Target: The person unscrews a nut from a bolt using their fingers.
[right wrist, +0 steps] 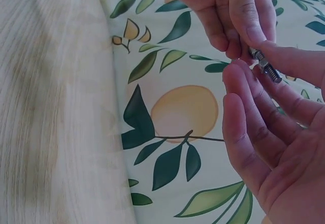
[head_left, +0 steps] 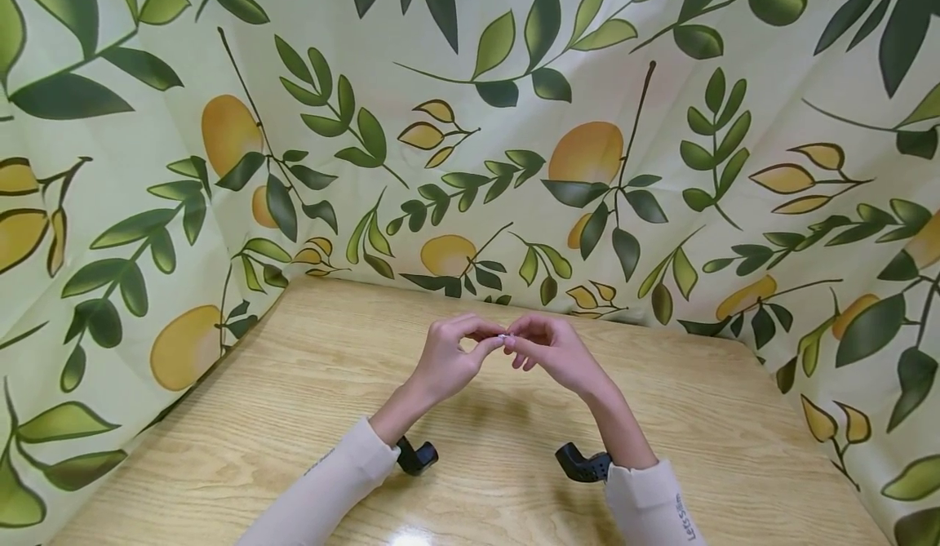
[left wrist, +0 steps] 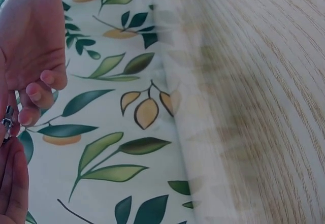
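Between my two hands is a small silvery metal bolt [right wrist: 274,75] with a nut [right wrist: 262,65] on its thread. My left hand [head_left: 451,360] pinches one end of the bolt with thumb and fingertips. Thumb and index finger of my right hand [head_left: 554,352] meet at the nut, and the threaded end points towards the right palm. The other right fingers are loosely bent below. In the head view the bolt is tiny, mostly covered by fingertips. The left wrist view catches part of the bolt [left wrist: 8,118] at its left edge. Both hands are raised over the table.
A light wood-grain table [head_left: 352,350] lies below. Cloth with leaves and orange fruit [head_left: 470,162] hangs behind it and along both sides. Black wrist mounts [head_left: 583,463] stick out inward from the light sleeves [head_left: 334,481].
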`<action>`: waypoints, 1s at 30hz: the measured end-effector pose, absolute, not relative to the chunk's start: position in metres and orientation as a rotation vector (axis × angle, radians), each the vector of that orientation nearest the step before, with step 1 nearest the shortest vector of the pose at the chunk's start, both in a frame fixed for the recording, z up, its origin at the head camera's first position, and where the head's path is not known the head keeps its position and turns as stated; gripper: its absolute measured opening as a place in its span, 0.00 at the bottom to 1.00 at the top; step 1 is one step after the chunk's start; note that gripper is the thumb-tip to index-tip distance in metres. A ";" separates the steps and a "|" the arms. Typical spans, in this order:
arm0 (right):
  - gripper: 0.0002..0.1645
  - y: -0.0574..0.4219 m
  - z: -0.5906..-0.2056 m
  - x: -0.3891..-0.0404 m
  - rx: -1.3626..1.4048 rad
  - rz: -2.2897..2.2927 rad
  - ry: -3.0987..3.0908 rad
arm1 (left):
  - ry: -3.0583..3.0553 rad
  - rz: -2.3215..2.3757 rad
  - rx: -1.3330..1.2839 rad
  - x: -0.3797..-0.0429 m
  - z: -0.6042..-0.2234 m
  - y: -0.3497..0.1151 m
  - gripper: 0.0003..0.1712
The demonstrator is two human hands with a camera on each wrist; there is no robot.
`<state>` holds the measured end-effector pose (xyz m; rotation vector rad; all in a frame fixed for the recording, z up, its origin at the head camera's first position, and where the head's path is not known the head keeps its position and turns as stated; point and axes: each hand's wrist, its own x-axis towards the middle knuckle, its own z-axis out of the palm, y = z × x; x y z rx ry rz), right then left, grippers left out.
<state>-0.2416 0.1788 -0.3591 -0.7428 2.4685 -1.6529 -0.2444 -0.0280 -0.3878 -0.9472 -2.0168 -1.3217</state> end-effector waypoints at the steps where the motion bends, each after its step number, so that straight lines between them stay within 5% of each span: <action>1: 0.14 0.179 -0.359 -0.241 -0.741 -1.658 2.466 | -2.018 -1.323 -0.947 -0.245 -0.388 -0.028 0.03; 30: 0.15 0.178 -0.361 -0.242 -0.772 -1.613 2.463 | -2.003 -1.327 -0.944 -0.245 -0.388 -0.028 0.03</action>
